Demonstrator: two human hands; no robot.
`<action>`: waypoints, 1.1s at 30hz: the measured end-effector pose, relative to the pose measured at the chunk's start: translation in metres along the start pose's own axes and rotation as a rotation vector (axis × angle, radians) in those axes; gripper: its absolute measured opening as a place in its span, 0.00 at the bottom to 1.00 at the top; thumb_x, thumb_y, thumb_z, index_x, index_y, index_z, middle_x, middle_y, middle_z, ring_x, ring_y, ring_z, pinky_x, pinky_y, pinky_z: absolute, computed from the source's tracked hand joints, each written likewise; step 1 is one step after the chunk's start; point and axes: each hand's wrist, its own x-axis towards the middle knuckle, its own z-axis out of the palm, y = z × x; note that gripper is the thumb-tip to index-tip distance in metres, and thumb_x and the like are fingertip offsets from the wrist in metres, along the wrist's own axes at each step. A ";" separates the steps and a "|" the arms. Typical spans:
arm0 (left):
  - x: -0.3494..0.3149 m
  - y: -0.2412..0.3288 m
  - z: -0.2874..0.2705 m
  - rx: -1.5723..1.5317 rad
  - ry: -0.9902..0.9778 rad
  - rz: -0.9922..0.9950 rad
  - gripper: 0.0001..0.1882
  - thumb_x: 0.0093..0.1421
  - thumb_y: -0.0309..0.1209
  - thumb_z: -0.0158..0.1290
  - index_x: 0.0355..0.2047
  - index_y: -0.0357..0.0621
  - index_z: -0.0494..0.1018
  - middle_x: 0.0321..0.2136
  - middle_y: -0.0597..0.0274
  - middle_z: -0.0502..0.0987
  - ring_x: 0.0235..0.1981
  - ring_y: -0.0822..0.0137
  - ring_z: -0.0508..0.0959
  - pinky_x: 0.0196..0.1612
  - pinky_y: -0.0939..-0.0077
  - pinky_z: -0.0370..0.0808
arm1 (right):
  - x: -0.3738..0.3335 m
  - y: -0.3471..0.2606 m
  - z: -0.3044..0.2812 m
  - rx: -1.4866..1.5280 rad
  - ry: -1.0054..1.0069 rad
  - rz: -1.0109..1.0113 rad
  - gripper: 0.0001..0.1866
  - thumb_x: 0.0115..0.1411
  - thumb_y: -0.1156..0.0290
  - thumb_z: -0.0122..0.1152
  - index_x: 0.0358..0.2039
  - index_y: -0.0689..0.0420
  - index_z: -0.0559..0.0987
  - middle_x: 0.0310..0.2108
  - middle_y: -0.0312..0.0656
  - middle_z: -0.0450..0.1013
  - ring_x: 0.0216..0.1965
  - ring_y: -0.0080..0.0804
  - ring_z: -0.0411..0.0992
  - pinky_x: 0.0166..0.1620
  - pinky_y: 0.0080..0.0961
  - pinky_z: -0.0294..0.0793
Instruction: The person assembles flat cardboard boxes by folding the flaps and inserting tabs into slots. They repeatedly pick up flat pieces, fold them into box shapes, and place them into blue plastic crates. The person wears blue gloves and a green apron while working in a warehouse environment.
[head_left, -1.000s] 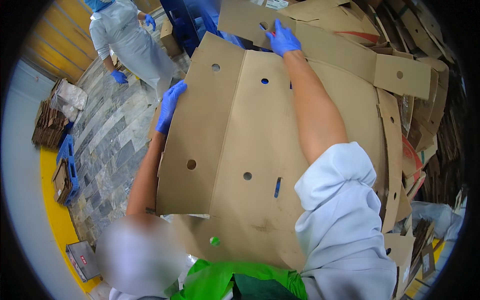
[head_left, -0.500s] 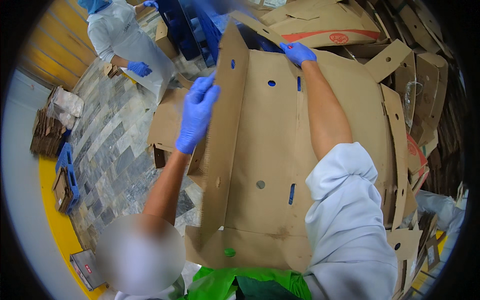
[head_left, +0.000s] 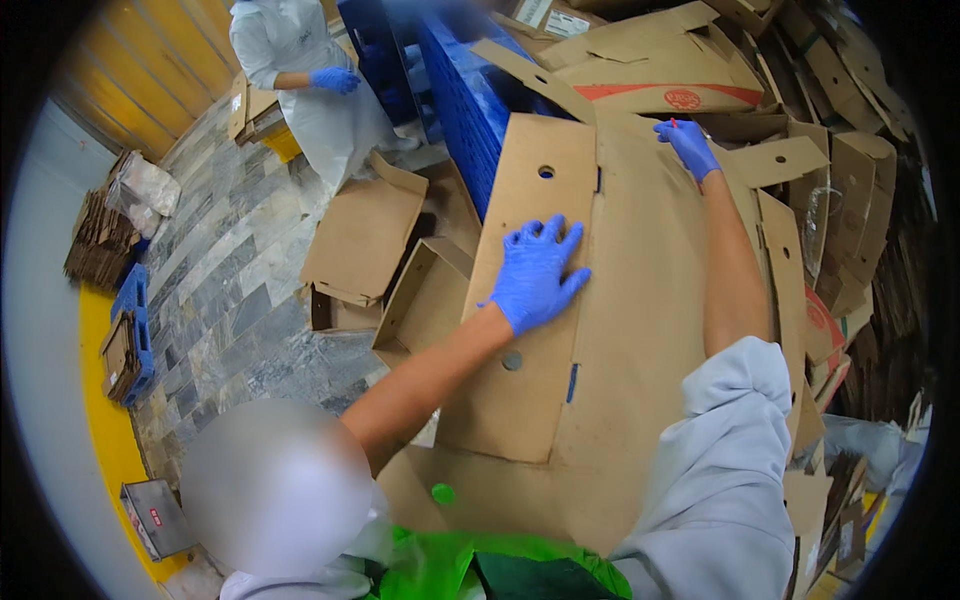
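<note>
A large opened cardboard box lies spread out in front of me. Its long left side panel, with round holes in it, is folded inward and lies on the base. On that panel my left hand, in a blue glove, rests palm down with fingers spread. Toward the far right edge, my gloved right hand is closed with a small red object at its fingertips; most of that object is hidden. The right hand is above or beside the cardboard; contact cannot be made out.
Blue plastic pallets stand beyond the box. Loose cardboard boxes sit on the tiled floor at left. More flattened cardboard is heaped at right. A co-worker in white stands at the far left.
The left side panel has gone from upright to folded down flat. My left hand moved right and down onto it. My right hand moved right, off the far edge. The co-worker appears farther right.
</note>
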 end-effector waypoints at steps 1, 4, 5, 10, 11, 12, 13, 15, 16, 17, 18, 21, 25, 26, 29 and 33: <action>0.003 0.002 0.002 -0.014 -0.021 0.017 0.31 0.62 0.43 0.51 0.62 0.41 0.65 0.57 0.46 0.65 0.58 0.44 0.64 0.60 0.50 0.59 | -0.009 0.017 -0.014 -0.233 0.040 -0.065 0.21 0.57 0.51 0.60 0.42 0.53 0.82 0.36 0.47 0.79 0.27 0.35 0.71 0.33 0.33 0.71; 0.001 -0.003 0.008 0.013 -0.025 -0.007 0.32 0.61 0.45 0.51 0.62 0.44 0.65 0.60 0.47 0.64 0.59 0.43 0.63 0.61 0.48 0.58 | -0.056 0.020 -0.019 -0.678 0.054 -0.191 0.18 0.59 0.53 0.57 0.39 0.54 0.82 0.39 0.53 0.78 0.36 0.46 0.76 0.43 0.41 0.74; -0.002 -0.005 0.008 0.031 -0.019 -0.015 0.32 0.61 0.46 0.51 0.62 0.44 0.65 0.60 0.47 0.64 0.59 0.43 0.63 0.61 0.47 0.58 | -0.080 0.009 -0.017 -0.784 0.052 -0.217 0.18 0.60 0.54 0.56 0.37 0.55 0.82 0.40 0.56 0.78 0.39 0.50 0.77 0.46 0.43 0.75; 0.004 -0.005 0.021 0.154 0.020 0.052 0.33 0.62 0.52 0.49 0.63 0.50 0.65 0.61 0.48 0.64 0.58 0.41 0.64 0.60 0.45 0.58 | -0.209 0.014 -0.060 -0.931 -0.022 -0.285 0.14 0.58 0.57 0.59 0.33 0.54 0.81 0.37 0.50 0.77 0.41 0.51 0.76 0.45 0.44 0.76; 0.002 -0.006 0.024 0.169 0.033 0.061 0.33 0.62 0.53 0.48 0.64 0.50 0.65 0.61 0.48 0.64 0.58 0.41 0.65 0.60 0.45 0.58 | -0.240 0.009 -0.065 -0.922 -0.083 -0.305 0.13 0.57 0.58 0.60 0.33 0.54 0.81 0.36 0.50 0.77 0.41 0.51 0.76 0.45 0.44 0.76; 0.001 -0.005 0.025 0.193 0.020 0.058 0.34 0.62 0.54 0.48 0.64 0.50 0.65 0.61 0.48 0.65 0.58 0.41 0.65 0.60 0.44 0.58 | -0.269 0.003 -0.069 -0.914 -0.141 -0.330 0.13 0.56 0.58 0.61 0.33 0.54 0.81 0.36 0.49 0.77 0.41 0.51 0.76 0.44 0.44 0.76; 0.000 -0.009 0.027 0.190 0.018 0.058 0.34 0.62 0.54 0.48 0.64 0.51 0.65 0.61 0.48 0.65 0.58 0.41 0.65 0.59 0.43 0.58 | -0.303 -0.007 -0.068 -0.836 -0.218 -0.354 0.13 0.55 0.58 0.63 0.33 0.54 0.81 0.36 0.48 0.77 0.40 0.50 0.76 0.43 0.43 0.76; -0.006 -0.017 0.030 0.284 0.093 0.087 0.32 0.61 0.52 0.50 0.62 0.49 0.67 0.58 0.49 0.67 0.55 0.44 0.67 0.56 0.45 0.62 | -0.382 -0.029 -0.053 -0.713 -0.437 -0.434 0.17 0.53 0.54 0.66 0.34 0.54 0.81 0.36 0.47 0.77 0.38 0.49 0.76 0.40 0.42 0.76; -0.007 -0.018 0.031 0.287 0.093 0.081 0.32 0.61 0.52 0.49 0.62 0.50 0.67 0.58 0.49 0.67 0.56 0.43 0.67 0.56 0.45 0.62 | -0.427 -0.045 -0.046 -0.619 -0.566 -0.385 0.20 0.52 0.51 0.68 0.35 0.54 0.80 0.34 0.47 0.77 0.38 0.49 0.76 0.40 0.40 0.76; -0.004 -0.015 0.033 0.290 0.090 0.089 0.32 0.62 0.52 0.49 0.62 0.51 0.66 0.59 0.50 0.67 0.56 0.43 0.67 0.56 0.44 0.62 | -0.471 -0.052 -0.036 -0.508 -0.707 -0.304 0.22 0.52 0.48 0.68 0.36 0.54 0.80 0.34 0.46 0.76 0.38 0.49 0.76 0.40 0.41 0.76; -0.003 -0.013 0.036 0.288 0.085 0.101 0.32 0.62 0.53 0.49 0.63 0.52 0.66 0.59 0.50 0.67 0.56 0.43 0.67 0.56 0.44 0.62 | -0.515 -0.064 -0.029 -0.436 -0.788 -0.323 0.26 0.51 0.48 0.70 0.43 0.54 0.79 0.39 0.46 0.74 0.39 0.49 0.76 0.41 0.43 0.76; -0.003 -0.013 0.037 0.319 0.065 0.094 0.33 0.62 0.53 0.48 0.63 0.53 0.65 0.60 0.50 0.66 0.57 0.43 0.67 0.56 0.43 0.62 | -0.606 -0.090 -0.006 -0.423 -0.777 -0.335 0.33 0.51 0.55 0.69 0.55 0.56 0.71 0.46 0.50 0.70 0.36 0.50 0.77 0.38 0.44 0.77; -0.003 -0.012 0.033 0.291 0.013 0.089 0.34 0.62 0.54 0.48 0.64 0.52 0.64 0.61 0.49 0.64 0.57 0.42 0.67 0.57 0.42 0.62 | -0.670 -0.073 0.031 -0.719 -0.406 -0.334 0.33 0.55 0.66 0.62 0.61 0.57 0.64 0.49 0.54 0.69 0.28 0.47 0.77 0.30 0.41 0.76; -0.003 -0.016 0.035 0.296 0.014 0.096 0.34 0.63 0.54 0.47 0.65 0.52 0.63 0.61 0.49 0.64 0.57 0.42 0.66 0.57 0.42 0.62 | -0.679 -0.070 0.038 -0.803 -0.319 -0.297 0.31 0.56 0.67 0.60 0.61 0.57 0.65 0.49 0.54 0.69 0.27 0.45 0.76 0.29 0.40 0.76; -0.006 -0.016 0.030 0.258 -0.046 0.155 0.35 0.64 0.54 0.46 0.67 0.53 0.60 0.64 0.44 0.60 0.61 0.38 0.63 0.62 0.43 0.59 | -0.687 -0.052 0.059 -1.000 -0.119 -0.171 0.27 0.59 0.69 0.55 0.60 0.57 0.65 0.48 0.52 0.70 0.24 0.41 0.75 0.25 0.37 0.74; -0.020 -0.039 0.031 0.185 -0.118 0.290 0.33 0.66 0.50 0.46 0.68 0.53 0.58 0.67 0.39 0.55 0.66 0.34 0.57 0.66 0.47 0.56 | -0.678 -0.021 0.077 -1.146 0.047 -0.119 0.24 0.60 0.70 0.51 0.58 0.58 0.67 0.45 0.49 0.70 0.23 0.38 0.75 0.24 0.34 0.73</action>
